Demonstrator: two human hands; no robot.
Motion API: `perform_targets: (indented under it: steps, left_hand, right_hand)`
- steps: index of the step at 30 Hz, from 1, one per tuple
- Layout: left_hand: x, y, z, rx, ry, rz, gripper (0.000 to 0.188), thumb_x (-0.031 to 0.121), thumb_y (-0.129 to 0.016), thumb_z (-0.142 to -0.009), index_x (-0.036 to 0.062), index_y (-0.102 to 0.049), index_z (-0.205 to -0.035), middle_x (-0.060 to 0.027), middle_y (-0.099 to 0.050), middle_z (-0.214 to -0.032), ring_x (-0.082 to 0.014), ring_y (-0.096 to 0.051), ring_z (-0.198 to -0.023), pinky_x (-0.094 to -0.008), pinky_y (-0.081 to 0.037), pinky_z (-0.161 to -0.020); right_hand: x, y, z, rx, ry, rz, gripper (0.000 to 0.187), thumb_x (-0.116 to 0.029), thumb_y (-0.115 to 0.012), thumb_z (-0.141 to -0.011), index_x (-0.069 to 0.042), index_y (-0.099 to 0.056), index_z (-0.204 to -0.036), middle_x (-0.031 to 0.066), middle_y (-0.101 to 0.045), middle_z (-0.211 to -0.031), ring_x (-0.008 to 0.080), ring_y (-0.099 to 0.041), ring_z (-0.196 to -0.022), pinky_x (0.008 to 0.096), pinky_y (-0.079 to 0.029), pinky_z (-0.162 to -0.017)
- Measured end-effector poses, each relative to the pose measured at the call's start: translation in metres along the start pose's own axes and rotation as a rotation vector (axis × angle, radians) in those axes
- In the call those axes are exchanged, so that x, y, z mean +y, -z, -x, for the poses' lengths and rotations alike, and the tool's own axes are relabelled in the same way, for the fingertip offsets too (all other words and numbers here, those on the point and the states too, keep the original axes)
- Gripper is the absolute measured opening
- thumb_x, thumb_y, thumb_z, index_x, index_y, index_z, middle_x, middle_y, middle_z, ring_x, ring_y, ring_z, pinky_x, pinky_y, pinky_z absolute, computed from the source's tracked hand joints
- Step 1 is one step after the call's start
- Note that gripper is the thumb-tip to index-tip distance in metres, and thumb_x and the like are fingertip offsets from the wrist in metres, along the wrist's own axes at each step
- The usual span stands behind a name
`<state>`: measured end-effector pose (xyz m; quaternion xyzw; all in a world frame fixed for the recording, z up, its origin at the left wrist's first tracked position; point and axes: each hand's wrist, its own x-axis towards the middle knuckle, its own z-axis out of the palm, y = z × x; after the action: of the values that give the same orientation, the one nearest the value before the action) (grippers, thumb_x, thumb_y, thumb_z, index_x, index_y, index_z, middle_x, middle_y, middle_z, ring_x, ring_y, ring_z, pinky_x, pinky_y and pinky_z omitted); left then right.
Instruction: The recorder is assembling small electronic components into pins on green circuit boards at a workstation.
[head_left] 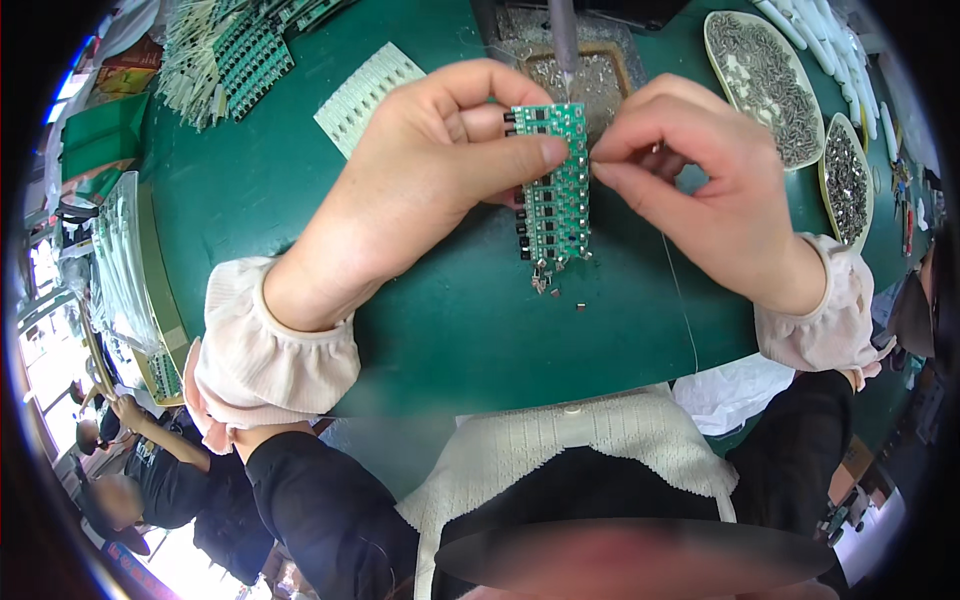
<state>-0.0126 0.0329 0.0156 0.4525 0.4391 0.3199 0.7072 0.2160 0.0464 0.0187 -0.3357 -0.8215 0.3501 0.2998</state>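
Observation:
My left hand (430, 160) is closed on a green circuit board panel (552, 215), thumb across its face and fingers behind. Rows of small dark and silvery parts cover the panel. Its top end is right under the tip of an upright soldering iron (565, 45); whether they touch I cannot tell. To the right of the panel my right hand (700, 165) is pinched, its fingertips close to the panel's edge. A thin solder wire (684, 310) trails down from this hand; the pinched end is hidden. Tiny metal pieces (543, 278) lie just below the panel.
Behind the hands is a tray (625, 70) with solder bits. Two dishes of small metal parts (765, 90) (845, 185) stand at the right, near white tubes (835, 50). A pale panel (365, 95) and stacked wired boards (245, 65) lie at the left. Another person (160, 480) sits lower left.

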Motion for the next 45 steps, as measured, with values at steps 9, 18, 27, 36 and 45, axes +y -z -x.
perform_targets:
  steps: [9, 18, 27, 36, 45]
  left_hand:
    - [0.0, -0.002, 0.005, -0.008, 0.025, 0.112, 0.019, 0.003, -0.066, -0.092, 0.0093, -0.059, -0.109, 0.0012, -0.07, -0.092, -0.0049, -0.065, -0.079, -0.0185, -0.051, -0.067]
    - [-0.006, -0.001, 0.006, 0.0, 0.095, 0.173, 0.019, 0.009, -0.067, -0.093, 0.0086, -0.057, -0.109, -0.0009, -0.071, -0.094, -0.0072, -0.066, -0.08, -0.0216, -0.052, -0.069]
    - [-0.008, -0.001, 0.006, -0.022, 0.071, 0.176, 0.018, 0.01, -0.066, -0.093, 0.0082, -0.056, -0.108, -0.0003, -0.07, -0.094, -0.0072, -0.066, -0.081, -0.0214, -0.052, -0.068]
    - [0.006, 0.004, 0.003, 0.014, -0.004, 0.065, 0.022, 0.007, -0.068, -0.091, 0.0102, -0.053, -0.107, 0.0013, -0.068, -0.092, -0.0036, -0.063, -0.076, -0.0177, -0.048, -0.062]
    - [0.002, -0.007, 0.005, 0.0, -0.024, 0.045, 0.026, 0.004, -0.069, -0.089, 0.0052, -0.047, -0.102, -0.004, -0.068, -0.087, -0.007, -0.063, -0.076, -0.0206, -0.051, -0.063]
  right_hand:
    - [-0.005, 0.001, -0.001, 0.083, 0.321, 0.255, 0.018, 0.004, -0.076, -0.07, -0.002, -0.067, -0.085, 0.0089, -0.059, -0.084, 0.0249, -0.058, -0.073, 0.0317, -0.046, -0.059]
    - [-0.019, 0.01, 0.001, -0.001, 0.089, 0.087, 0.029, -0.001, -0.079, -0.072, -0.004, -0.066, -0.097, 0.0068, -0.056, -0.08, 0.0206, -0.057, -0.072, 0.0295, -0.045, -0.055]
    - [-0.007, 0.01, 0.001, -0.015, 0.173, 0.211, 0.031, 0.0, -0.08, -0.067, -0.004, -0.065, -0.094, 0.0075, -0.056, -0.078, 0.022, -0.058, -0.071, 0.0329, -0.047, -0.059]
    - [-0.001, 0.012, -0.009, 0.032, 0.21, 0.295, 0.029, 0.0, -0.08, -0.068, -0.004, -0.068, -0.095, 0.005, -0.054, -0.071, 0.0184, -0.054, -0.062, 0.0294, -0.041, -0.053]
    - [0.006, 0.004, -0.002, 0.076, 0.273, 0.32, 0.034, -0.001, -0.081, -0.066, -0.005, -0.069, -0.098, 0.0028, -0.047, -0.061, 0.0177, -0.049, -0.056, 0.0315, -0.038, -0.05]
